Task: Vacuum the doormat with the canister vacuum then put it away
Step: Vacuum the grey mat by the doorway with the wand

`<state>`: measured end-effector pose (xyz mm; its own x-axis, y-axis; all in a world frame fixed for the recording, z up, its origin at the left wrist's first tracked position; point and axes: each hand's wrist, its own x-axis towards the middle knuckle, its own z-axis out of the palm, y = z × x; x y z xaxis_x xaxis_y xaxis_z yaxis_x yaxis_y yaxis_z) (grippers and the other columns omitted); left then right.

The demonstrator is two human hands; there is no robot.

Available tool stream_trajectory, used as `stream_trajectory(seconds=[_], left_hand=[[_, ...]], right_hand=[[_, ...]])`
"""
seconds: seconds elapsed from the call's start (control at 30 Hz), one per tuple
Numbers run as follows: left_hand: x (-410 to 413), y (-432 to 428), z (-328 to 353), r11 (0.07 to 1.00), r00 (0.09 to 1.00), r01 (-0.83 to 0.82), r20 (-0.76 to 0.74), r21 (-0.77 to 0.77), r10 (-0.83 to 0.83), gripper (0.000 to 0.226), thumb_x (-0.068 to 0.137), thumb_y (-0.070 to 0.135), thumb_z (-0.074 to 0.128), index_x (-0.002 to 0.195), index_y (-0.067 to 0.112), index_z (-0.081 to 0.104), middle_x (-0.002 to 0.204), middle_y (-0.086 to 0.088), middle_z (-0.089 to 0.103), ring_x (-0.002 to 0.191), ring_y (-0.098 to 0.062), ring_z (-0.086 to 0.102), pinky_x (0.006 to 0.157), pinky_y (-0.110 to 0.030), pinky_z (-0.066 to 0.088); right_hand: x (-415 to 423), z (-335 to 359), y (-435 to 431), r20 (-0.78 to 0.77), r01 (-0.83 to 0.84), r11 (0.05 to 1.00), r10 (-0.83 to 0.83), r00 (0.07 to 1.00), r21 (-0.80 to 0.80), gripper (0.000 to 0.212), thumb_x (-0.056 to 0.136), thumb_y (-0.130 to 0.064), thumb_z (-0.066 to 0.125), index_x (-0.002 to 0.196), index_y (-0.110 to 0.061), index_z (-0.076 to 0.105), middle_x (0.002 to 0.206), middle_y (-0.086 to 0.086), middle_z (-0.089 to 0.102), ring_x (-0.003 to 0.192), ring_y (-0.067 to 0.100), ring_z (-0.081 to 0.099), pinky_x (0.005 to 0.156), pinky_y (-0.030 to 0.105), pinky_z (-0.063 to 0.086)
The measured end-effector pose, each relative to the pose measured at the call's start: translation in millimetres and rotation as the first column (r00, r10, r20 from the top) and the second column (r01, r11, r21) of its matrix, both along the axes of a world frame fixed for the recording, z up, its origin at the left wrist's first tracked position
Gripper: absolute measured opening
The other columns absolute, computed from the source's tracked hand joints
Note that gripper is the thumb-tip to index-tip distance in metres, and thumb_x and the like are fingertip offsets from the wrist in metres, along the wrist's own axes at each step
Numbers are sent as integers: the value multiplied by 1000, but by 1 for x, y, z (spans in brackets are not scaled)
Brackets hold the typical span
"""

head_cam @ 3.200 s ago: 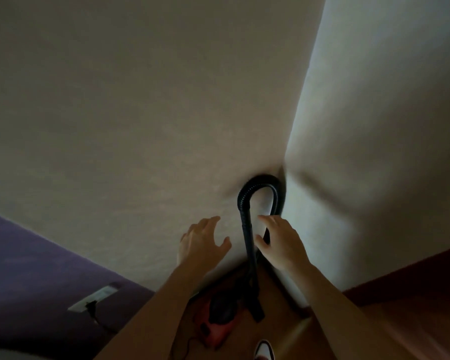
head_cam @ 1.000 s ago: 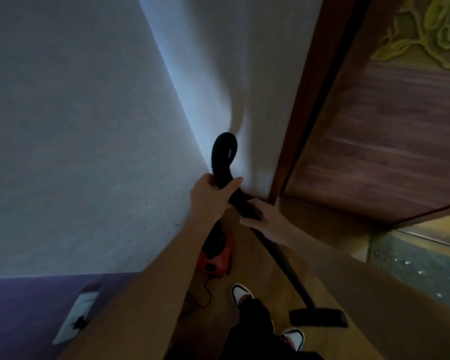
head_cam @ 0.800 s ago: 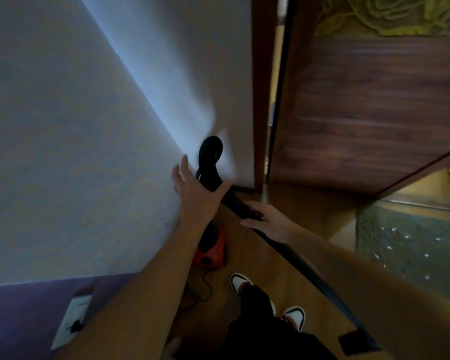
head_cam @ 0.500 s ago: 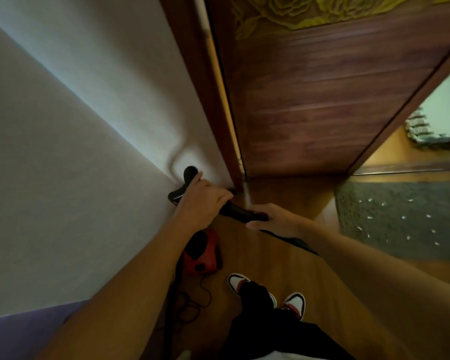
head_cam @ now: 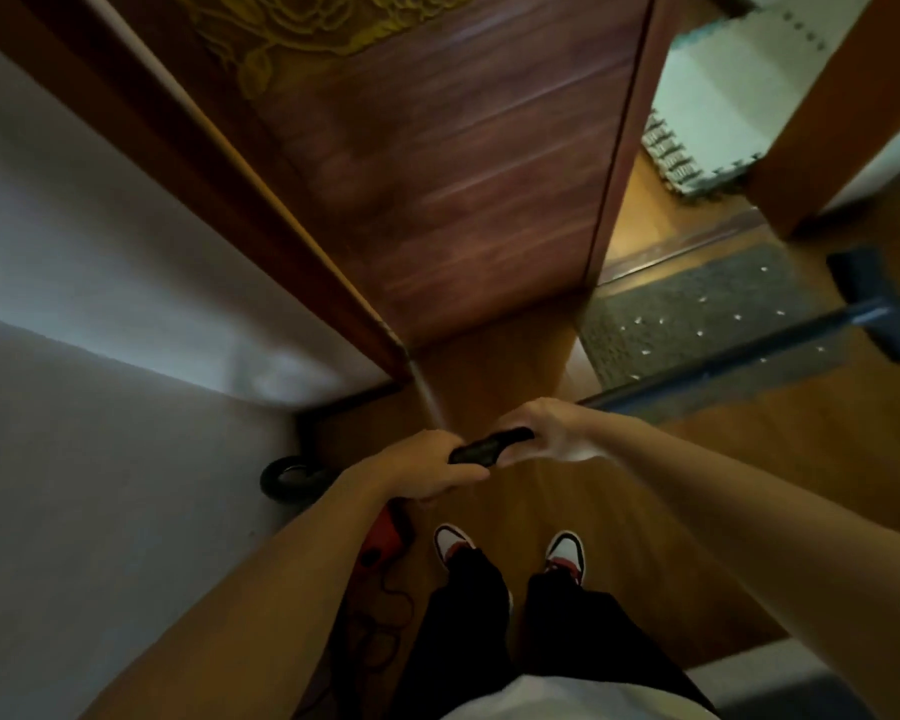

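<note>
Red canister vacuum (head_cam: 385, 532) sits on the brown wooden floor (head_cam: 567, 537) by the white wall (head_cam: 100, 459), just left of the person's white-and-red shoes (head_cam: 450, 543), with its ribbed black hose (head_cam: 292, 478) looped beside it and a thin black cord (head_cam: 385, 600) trailing nearby. The left hand (head_cam: 427, 470) has its fingers curled round the near end of the long black vacuum wand (head_cam: 723, 356); the right hand (head_cam: 541, 431) grips it just further along. The wand crosses the speckled grey doormat (head_cam: 671, 314) lying before the dark wooden door (head_cam: 437, 174). Its blurred black floor head (head_cam: 874, 309) lies past the mat's right end.
</note>
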<state>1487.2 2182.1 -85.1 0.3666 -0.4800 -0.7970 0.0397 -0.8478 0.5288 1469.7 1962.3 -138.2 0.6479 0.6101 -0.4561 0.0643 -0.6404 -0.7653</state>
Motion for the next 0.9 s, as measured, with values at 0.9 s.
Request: stream_trajectory(seconds=[0.9], left_hand=[[-24,38,-272,939,742,-339,-599,53,302,30,93,12,64,119,2,52,81,-10,63,48,-27,56,53,-34,50]], right_hand=[[-40,-307,82,-525,641,-706,-438,-730,-302,40,96,-5,59,131,-16,44,71,8,51,48,14,48,43,26,44]])
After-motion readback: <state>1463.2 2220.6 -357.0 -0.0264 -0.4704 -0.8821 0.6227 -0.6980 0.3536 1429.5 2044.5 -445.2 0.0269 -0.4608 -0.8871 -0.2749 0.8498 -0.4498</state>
